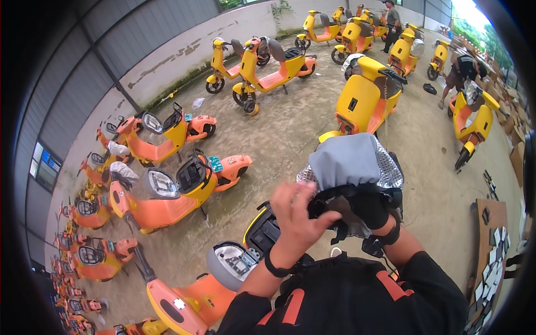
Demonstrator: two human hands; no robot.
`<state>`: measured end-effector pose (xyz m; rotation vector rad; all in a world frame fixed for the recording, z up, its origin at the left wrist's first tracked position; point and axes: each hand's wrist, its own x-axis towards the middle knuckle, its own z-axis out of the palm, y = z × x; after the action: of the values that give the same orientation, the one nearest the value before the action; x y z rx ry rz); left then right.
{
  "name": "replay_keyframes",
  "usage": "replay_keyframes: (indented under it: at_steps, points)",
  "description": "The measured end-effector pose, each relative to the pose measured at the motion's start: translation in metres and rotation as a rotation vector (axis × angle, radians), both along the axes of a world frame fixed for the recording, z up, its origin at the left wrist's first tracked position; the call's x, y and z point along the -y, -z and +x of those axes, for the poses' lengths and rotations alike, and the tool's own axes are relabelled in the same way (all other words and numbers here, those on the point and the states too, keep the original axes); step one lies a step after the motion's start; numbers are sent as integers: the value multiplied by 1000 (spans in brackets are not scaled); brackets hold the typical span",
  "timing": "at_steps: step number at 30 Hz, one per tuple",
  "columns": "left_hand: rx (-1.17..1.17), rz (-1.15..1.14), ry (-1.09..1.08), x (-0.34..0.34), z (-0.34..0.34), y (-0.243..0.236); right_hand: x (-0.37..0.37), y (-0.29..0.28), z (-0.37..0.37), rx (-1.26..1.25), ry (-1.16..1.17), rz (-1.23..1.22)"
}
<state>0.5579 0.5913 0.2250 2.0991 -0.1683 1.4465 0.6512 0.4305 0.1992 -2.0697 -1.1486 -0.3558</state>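
Observation:
My left hand (298, 218) is raised in front of me, fingers curled on a black strap (340, 192) at the lower edge of a grey fabric cover (343, 159) with a silver quilted lining (391, 170). My right hand (371, 209), dark and partly hidden under the cover, grips its underside from the right. A black band circles each wrist. Below my hands stands an orange and yellow scooter (190, 304) with its seat (231, 262) flipped up and the compartment (265, 231) open.
Several yellow and orange scooters stand in rows at left (167, 195) and ahead (363, 95) on the concrete floor. Two people (393, 22) (463, 70) work at the back right. A wooden board (491, 245) with small cards lies at right, near cardboard boxes (516, 156).

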Motion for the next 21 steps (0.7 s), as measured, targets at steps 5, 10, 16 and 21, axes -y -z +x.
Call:
replay_keyframes:
  at_steps: [5, 10, 16, 21]
  points:
    - [-239, 167, 21, 7, -12, -3, -12, -9, 1, 38, -17, 68]
    - [-421, 206, 161, 6, -14, -4, -15, -15, 4, 48, 11, 66]
    - [-327, 391, 93, 36, -25, -3, -36, -40, 14, 178, 378, -399]
    - [-331, 526, 93, 50, -23, 8, -13, 52, 73, 55, 221, -73]
